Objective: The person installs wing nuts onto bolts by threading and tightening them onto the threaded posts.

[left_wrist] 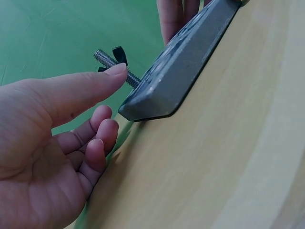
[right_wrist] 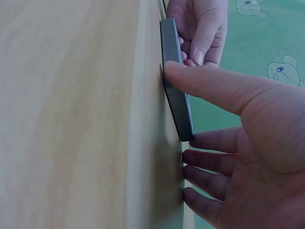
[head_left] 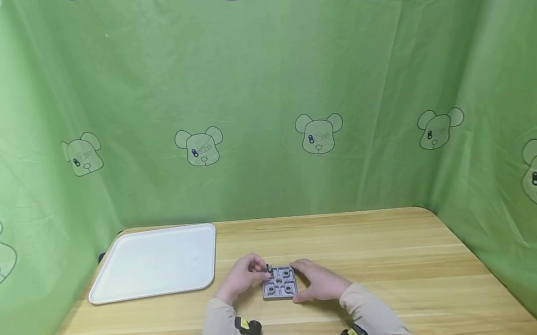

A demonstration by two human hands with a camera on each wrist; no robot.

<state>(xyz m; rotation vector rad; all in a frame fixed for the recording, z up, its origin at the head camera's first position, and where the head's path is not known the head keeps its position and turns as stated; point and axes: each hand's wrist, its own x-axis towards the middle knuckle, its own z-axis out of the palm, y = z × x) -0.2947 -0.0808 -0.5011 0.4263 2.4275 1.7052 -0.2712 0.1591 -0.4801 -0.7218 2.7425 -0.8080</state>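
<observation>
A square grey metal block (head_left: 280,289) with round holes and recesses in its top lies on the table between the hands. From its far left part a threaded bolt (left_wrist: 103,57) stands up, with a small black wing nut (left_wrist: 119,54) on it. My left hand (head_left: 243,275) pinches the wing nut, its thumb against it; the index fingertip is hidden in the left wrist view. My right hand (head_left: 323,282) grips the block's right side, thumb on the near side wall and index finger at the far corner.
A white tray (head_left: 155,262) lies on the wooden table (head_left: 354,235) at the back left. Green curtains (head_left: 260,184) printed with bear heads surround the table. Both wrists carry small black cameras (head_left: 252,331).
</observation>
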